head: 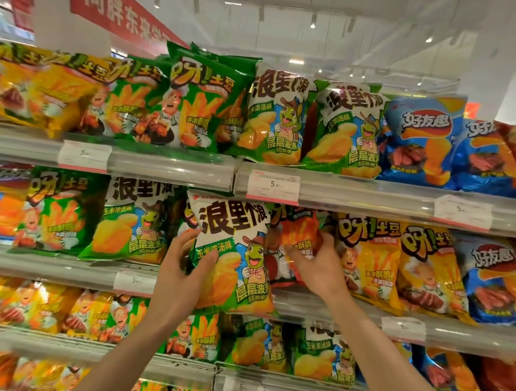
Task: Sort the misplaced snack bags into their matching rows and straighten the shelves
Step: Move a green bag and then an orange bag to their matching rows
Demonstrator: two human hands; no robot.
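Both hands gripping: left hand fingers round white-green bag, right hand on orange bag.

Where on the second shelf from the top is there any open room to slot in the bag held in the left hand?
Little bare room shows. The only opening is behind the held white-and-green bag, between the shelved matching bag and the red bag that the right hand grips. The left hand holds its bag before that gap. Rightward, the yellow bags and blue bags overlap.
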